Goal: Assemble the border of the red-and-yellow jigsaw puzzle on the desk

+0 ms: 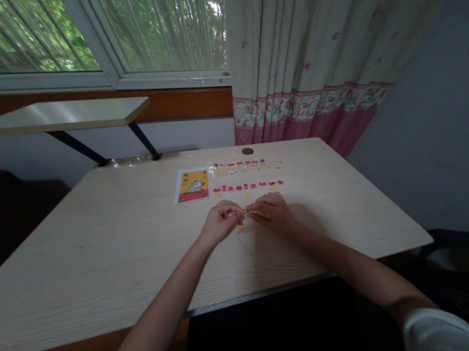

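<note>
My left hand [222, 223] and my right hand [276, 213] meet over the table, fingertips almost touching. Small yellow jigsaw puzzle pieces [246, 212] show between them, and the fingers of both hands are pinched on these. Just below the left fingertips lies a red and yellow puzzle piece [240, 224]. Part of another yellow piece peeks out by my right fingers. Beyond the hands runs a row of red puzzle pieces [246, 186], with a few yellow pieces [247, 197] nearer to me. Farther back are more rows of yellow, white and red pieces [246, 168].
A picture sheet [193, 185] of a white animal on yellow and red lies left of the rows. The pale wooden table [111, 255] has a round dark cable hole [247, 151] at its back edge. A raised shelf [58, 115] stands back left; a curtain [290, 76] hangs behind.
</note>
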`<state>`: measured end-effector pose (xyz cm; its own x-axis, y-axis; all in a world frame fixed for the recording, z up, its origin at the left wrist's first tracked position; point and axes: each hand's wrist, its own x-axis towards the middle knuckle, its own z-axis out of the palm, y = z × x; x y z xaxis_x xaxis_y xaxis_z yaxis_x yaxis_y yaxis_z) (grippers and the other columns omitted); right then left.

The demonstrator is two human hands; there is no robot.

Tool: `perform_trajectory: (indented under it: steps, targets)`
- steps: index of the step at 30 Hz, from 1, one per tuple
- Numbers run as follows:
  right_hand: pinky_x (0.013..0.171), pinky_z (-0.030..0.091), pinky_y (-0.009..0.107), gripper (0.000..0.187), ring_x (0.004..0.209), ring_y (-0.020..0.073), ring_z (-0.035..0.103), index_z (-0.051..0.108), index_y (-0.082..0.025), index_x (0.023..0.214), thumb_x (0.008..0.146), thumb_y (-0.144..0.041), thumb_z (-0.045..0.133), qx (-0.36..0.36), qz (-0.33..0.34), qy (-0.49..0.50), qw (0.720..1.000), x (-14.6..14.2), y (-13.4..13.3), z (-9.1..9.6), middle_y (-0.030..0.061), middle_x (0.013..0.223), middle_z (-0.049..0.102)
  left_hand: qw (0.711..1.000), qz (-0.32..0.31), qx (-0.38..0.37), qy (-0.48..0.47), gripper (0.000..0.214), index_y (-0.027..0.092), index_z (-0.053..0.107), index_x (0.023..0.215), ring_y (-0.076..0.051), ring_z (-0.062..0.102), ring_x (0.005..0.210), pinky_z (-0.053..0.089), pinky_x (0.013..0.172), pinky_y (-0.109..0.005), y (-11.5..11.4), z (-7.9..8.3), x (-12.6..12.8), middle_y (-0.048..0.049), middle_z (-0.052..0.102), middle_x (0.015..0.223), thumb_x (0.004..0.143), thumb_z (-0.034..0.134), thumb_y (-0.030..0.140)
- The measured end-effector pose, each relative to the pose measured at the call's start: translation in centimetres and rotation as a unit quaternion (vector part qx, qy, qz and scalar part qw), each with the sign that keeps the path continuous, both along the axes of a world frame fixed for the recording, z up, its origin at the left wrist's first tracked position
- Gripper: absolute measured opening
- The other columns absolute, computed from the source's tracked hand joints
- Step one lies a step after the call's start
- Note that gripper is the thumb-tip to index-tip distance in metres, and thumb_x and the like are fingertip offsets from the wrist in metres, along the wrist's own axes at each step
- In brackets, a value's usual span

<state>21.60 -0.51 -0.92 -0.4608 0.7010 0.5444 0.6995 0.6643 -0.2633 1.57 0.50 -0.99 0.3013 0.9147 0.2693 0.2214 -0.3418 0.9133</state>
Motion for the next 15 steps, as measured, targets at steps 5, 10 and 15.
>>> perform_trajectory:
  steps: [5, 10, 15]
  targets:
    - [0.074, 0.034, 0.031, 0.024, 0.078, 0.0159, 0.056, 0.067, -0.026, 0.094, 0.088, -0.042, 0.051, 0.014, 0.009, -0.003, 1.0, 0.2, -0.2, 0.4, 0.004, 0.083, 0.066, 1.0, -0.026, -0.012, 0.011, 0.017, 0.017, 0.067, 0.068, -0.017, 0.06, 0.073, 0.048, 0.069, -0.031, 0.0, -0.1, 0.0, -0.0048, 0.064, 0.074, 0.075, 0.06, 0.031]
    - [0.078, 0.036, 0.033, 0.016, 0.082, 0.0178, 0.056, 0.067, -0.023, 0.089, 0.083, -0.036, 0.058, -0.036, 0.001, -0.009, 0.999, -0.1, -0.7, 0.1, 0.0039, 0.084, 0.067, 0.992, -0.042, 0.063, 0.103, 0.021, 0.018, 0.069, 0.081, -0.019, 0.059, 0.082, 0.045, 0.079, -0.036, 0.0, 1.0, -1.2, -0.0062, 0.065, 0.084, 0.079, 0.059, 0.036]
    - [0.08, 0.039, 0.032, 0.013, 0.08, 0.0171, 0.057, 0.067, -0.022, 0.085, 0.076, -0.031, 0.067, -0.13, 0.029, -0.004, 0.991, -1.2, -1.7, -0.6, 0.0025, 0.082, 0.067, 0.94, 0.012, 0.177, 0.292, 0.028, 0.022, 0.068, 0.1, -0.024, 0.052, 0.095, 0.039, 0.088, -0.042, 0.3, 1.3, -3.2, -0.0079, 0.059, 0.096, 0.079, 0.06, 0.039]
